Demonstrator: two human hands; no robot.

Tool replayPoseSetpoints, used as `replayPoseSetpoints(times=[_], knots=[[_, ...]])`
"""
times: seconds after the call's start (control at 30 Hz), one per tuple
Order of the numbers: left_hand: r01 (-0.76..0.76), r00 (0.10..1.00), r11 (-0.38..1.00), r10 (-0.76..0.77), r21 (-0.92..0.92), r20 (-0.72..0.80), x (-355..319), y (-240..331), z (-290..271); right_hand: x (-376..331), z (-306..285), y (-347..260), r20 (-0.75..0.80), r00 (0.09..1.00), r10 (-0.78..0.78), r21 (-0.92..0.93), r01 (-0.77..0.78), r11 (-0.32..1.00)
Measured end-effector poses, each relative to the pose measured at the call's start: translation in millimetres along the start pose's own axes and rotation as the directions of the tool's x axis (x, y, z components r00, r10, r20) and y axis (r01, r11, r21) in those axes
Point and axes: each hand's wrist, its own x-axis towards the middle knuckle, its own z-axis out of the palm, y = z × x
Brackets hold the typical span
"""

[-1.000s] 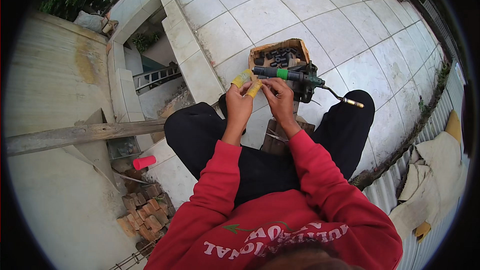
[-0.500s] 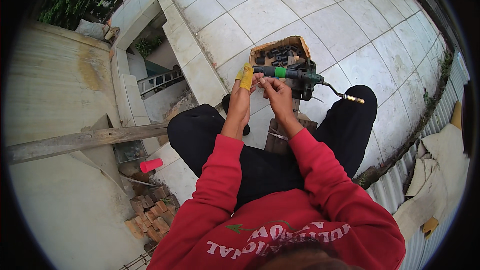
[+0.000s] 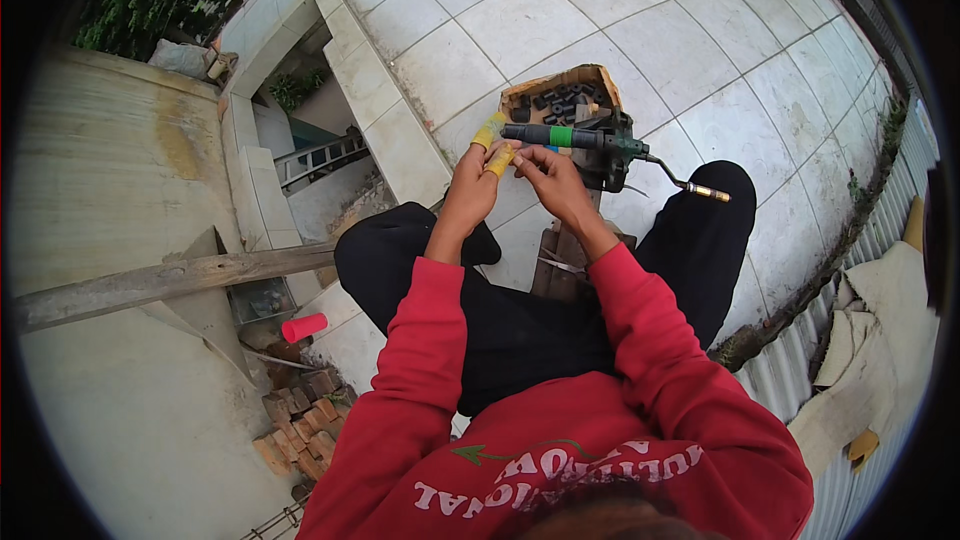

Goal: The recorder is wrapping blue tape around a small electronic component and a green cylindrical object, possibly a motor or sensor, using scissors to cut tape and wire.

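Observation:
A black rod with a green band [image 3: 561, 136] lies crosswise in a dark hand-cranked device [image 3: 612, 152]. Just below the rod's left end is my left hand [image 3: 473, 180], with yellow wrapping on some of its fingers, which are bent together. The fingertips of my right hand [image 3: 552, 180] are pinched and meet the left thumb. Whatever lies between the fingers is too small to make out. From the device's right side a bent crank handle [image 3: 668, 172] with a brass-coloured end reaches toward my right knee.
Behind the device stands an open cardboard box [image 3: 512, 98] with several short black pieces. Scissors [image 3: 562, 263] lie on a wooden block [image 3: 548, 283] between my legs. To the left are a wooden beam [image 3: 180, 283], a pink cup [image 3: 304, 327], stacked bricks [image 3: 305, 435] and an opening with a ladder [image 3: 320, 160].
My left hand has shifted slightly left, its wrapped fingers now spread a little apart beside the rod's end. The right hand has moved slightly left and down. My forearms have drawn apart.

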Motion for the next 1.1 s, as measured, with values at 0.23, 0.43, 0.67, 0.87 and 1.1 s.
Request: replayPoseSetpoints(times=[0.23, 0.43, 0.67, 0.87, 1.1], knots=[[0.063, 0.997, 0.993, -0.058, 0.102, -0.046, 9.0, 26.1, -20.5, -2.5, -1.4, -3.8, 0.041, 0.998, 0.037, 0.123, -0.042, 0.992], [0.242, 0.97, 0.965, -0.241, 0.1, -0.023, 16.1, 28.9, -16.2, -2.8, -1.4, -6.3, 0.069, 0.998, 0.015, 0.179, -0.027, 0.984], [0.175, 0.975, 0.982, -0.183, -0.07, -0.127, 26.1, 2.5, -5.0, -1.6, -1.8, 4.9, 0.066, 0.998, -0.022, 0.184, 0.01, 0.983], [0.188, 0.962, 0.979, -0.201, -0.084, -0.184, 27.7, 9.2, -8.7, -7.7, -1.1, -5.6, 0.038, 0.998, 0.043, 0.221, -0.05, 0.974], [0.363, 0.931, 0.932, -0.364, -0.022, -0.035, 17.0, 17.8, -7.7, -5.9, -5.6, -7.5, 0.16, 0.966, 0.202, 0.383, -0.249, 0.89]])
